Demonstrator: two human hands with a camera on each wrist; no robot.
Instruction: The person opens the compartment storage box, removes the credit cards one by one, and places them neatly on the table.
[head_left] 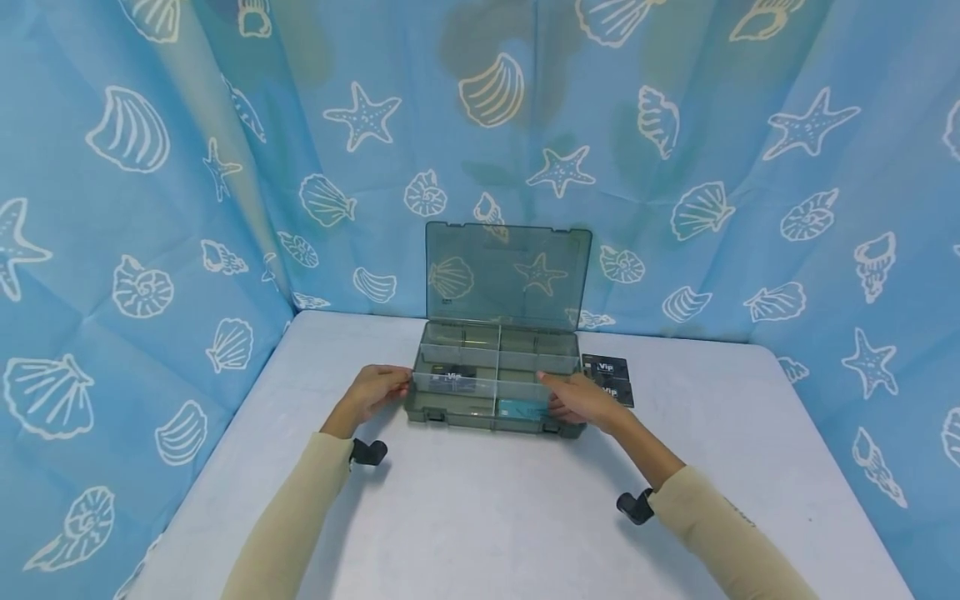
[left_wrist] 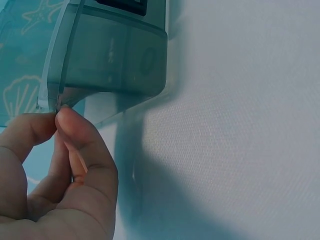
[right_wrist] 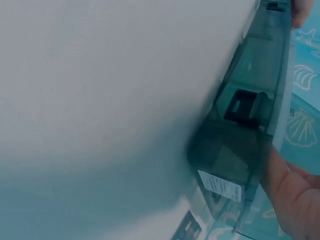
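Clear-walled divided box [head_left: 468,422], lid [head_left: 510,275] up, on the white table [head_left: 480,517] near the curtain [head_left: 420,158]; one hand at each end.
Left hand [head_left: 373,390] pinches the left rim, thumb to fingertip; right hand [head_left: 583,400], well apart from it, reaches over the right end beside a teal flat piece [head_left: 521,408] in the front right compartment; cannot tell whether it grips anything, lower fingers hidden; box looks like thin, stiff plastic, probably light, smooth enough to slide, lid hinge likely the weak spot; best held low by both end walls, not by lid or dividers [head_left: 498,358].
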